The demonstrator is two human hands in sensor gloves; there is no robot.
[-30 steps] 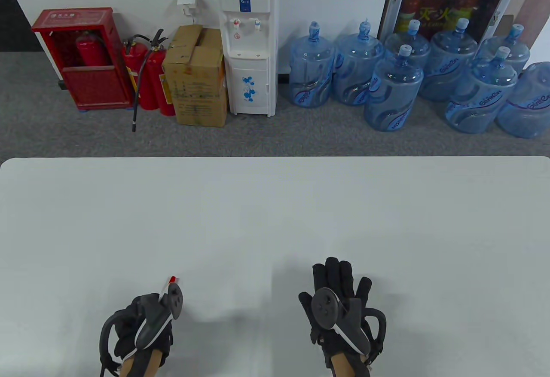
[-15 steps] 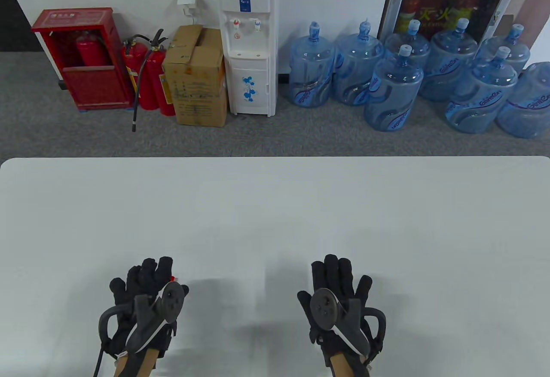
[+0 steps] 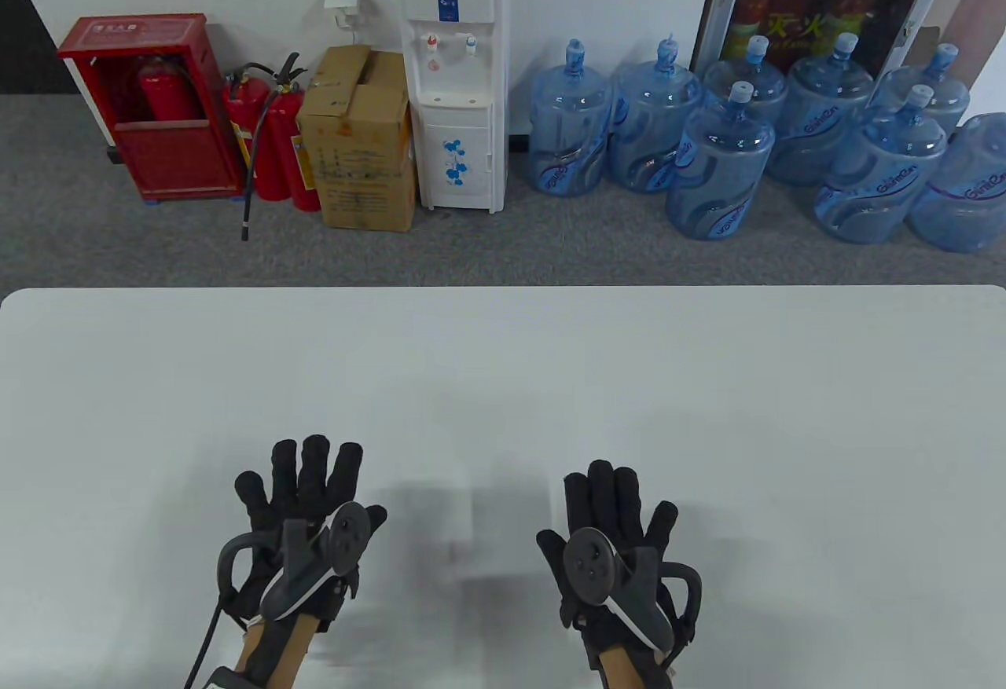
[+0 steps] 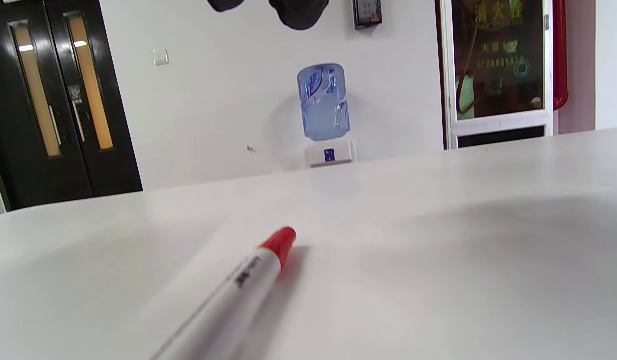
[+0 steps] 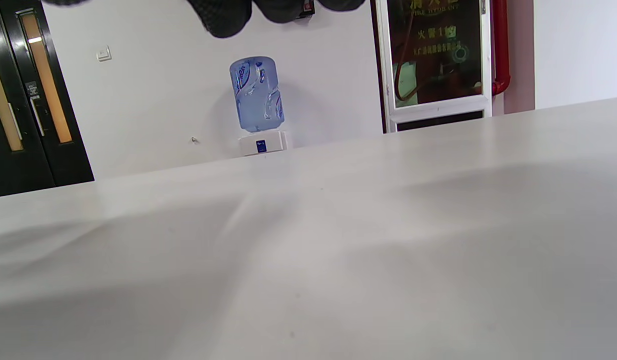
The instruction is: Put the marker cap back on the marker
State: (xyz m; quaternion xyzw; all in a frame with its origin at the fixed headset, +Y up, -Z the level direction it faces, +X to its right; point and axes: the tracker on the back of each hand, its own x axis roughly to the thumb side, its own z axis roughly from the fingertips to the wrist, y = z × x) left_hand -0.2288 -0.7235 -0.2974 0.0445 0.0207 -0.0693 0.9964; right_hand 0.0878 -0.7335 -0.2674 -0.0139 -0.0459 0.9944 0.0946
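Note:
A white marker (image 4: pixel 228 295) with its red cap (image 4: pixel 280 243) on one end lies flat on the white table (image 3: pixel 503 375). It shows only in the left wrist view, and in the table view my left hand hides it. My left hand (image 3: pixel 306 492) is open with fingers spread, palm down above the marker, holding nothing. Its fingertips (image 4: pixel 298 12) show at the top edge of the left wrist view. My right hand (image 3: pixel 609 508) is open and flat, palm down, to the right, holding nothing.
Beyond the table's far edge, on the floor, stand a water dispenser (image 3: pixel 454 76), a cardboard box (image 3: pixel 357 139), fire extinguishers (image 3: pixel 271 139) and several blue water jugs (image 3: pixel 719 163).
My left hand held the marker with the red end sticking out. It has let go, opened its fingers and moved forward and to the right. My right hand has barely moved.

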